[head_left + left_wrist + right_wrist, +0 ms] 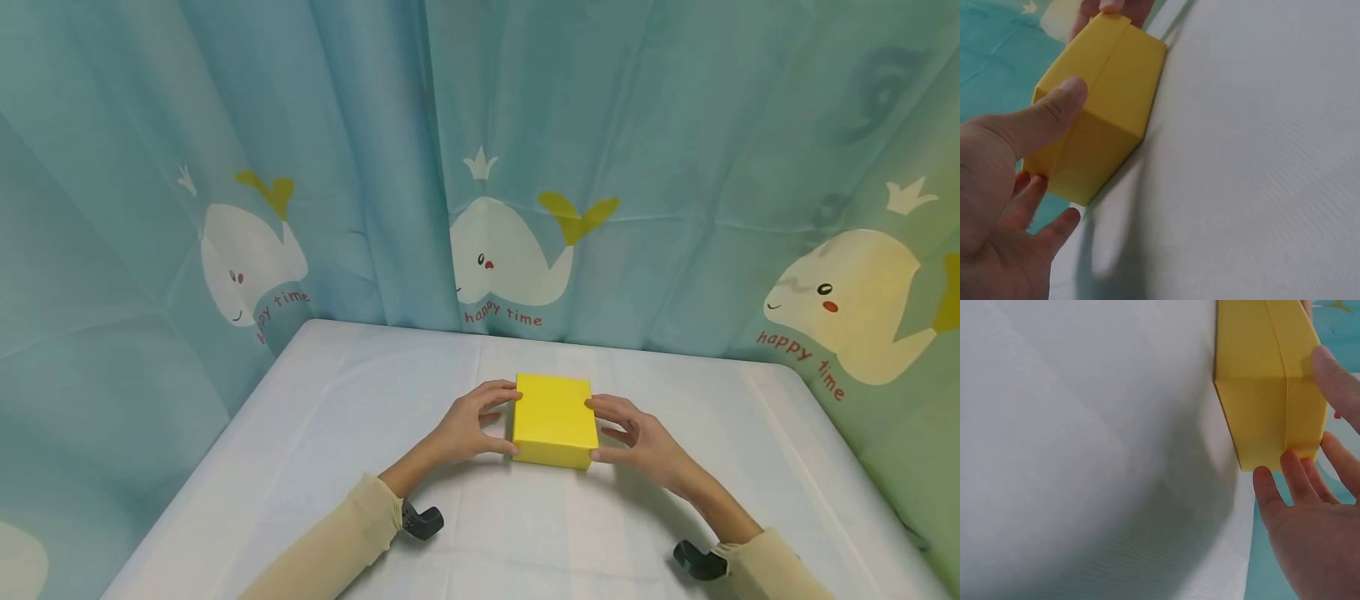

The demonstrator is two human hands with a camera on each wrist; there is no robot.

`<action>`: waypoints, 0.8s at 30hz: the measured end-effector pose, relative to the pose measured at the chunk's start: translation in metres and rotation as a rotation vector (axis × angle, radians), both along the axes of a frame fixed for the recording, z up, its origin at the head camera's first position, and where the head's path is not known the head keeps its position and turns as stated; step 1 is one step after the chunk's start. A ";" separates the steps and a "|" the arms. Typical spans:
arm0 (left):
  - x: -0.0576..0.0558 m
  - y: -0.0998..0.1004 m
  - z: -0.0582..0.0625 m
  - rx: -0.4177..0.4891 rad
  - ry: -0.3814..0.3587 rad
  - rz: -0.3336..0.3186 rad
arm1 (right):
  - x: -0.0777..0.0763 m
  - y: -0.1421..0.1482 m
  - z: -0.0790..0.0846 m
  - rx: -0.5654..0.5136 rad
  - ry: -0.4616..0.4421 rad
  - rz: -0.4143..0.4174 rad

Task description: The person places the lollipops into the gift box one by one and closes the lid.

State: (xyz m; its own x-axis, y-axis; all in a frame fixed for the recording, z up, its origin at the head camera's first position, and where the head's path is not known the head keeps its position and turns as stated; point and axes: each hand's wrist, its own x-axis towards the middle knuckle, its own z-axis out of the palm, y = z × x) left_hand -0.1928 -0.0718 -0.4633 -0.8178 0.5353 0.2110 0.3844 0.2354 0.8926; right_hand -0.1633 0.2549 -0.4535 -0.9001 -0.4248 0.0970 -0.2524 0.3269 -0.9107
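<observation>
A yellow lidded cardboard box (555,410) rests on the white-covered table, its lid seam showing in both wrist views. From the left side my left hand (467,427) grips the box, thumb at the near corner and fingers toward the far corner. My right hand (651,448) holds the opposite side the same way. In the left wrist view, the left thumb (1063,103) lies on the lid (1075,59) above the seam. The right thumb (1335,378) also touches the lid in the right wrist view. The lid is on the box; its inside is hidden.
A white cloth (517,533) covers the table, whose far edge meets a blue-green curtain (360,167) printed with whales. The curtain also hangs along the left and right sides. Dark wrist devices (423,522) sit near both sleeves.
</observation>
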 end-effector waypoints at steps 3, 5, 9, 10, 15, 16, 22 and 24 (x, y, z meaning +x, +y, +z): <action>0.000 0.000 -0.003 -0.001 0.007 0.001 | 0.001 -0.001 -0.001 -0.003 0.002 -0.003; 0.000 0.000 -0.003 -0.003 0.012 -0.001 | 0.002 -0.002 -0.001 0.001 0.008 -0.004; 0.001 -0.001 -0.002 0.001 0.025 -0.005 | 0.001 -0.003 -0.002 0.003 0.006 -0.010; 0.001 -0.001 -0.002 0.003 0.028 -0.004 | 0.001 -0.003 -0.002 0.005 0.006 -0.011; 0.000 -0.001 -0.003 -0.009 0.040 0.005 | -0.002 -0.002 -0.002 0.014 0.008 0.001; 0.000 -0.001 -0.003 -0.015 0.043 0.007 | -0.002 -0.002 -0.002 0.020 0.008 0.005; 0.000 -0.003 -0.002 -0.069 0.061 -0.008 | -0.004 0.003 0.005 0.063 0.009 0.046; 0.001 -0.005 0.000 -0.083 0.061 -0.009 | -0.005 0.006 0.009 0.084 0.019 0.054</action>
State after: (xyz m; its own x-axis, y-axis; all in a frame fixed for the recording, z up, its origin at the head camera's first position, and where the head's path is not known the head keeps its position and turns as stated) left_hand -0.1918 -0.0767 -0.4633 -0.7998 0.5605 0.2147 0.4399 0.3040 0.8450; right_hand -0.1686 0.2604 -0.4449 -0.8738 -0.4803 0.0761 -0.2889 0.3870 -0.8757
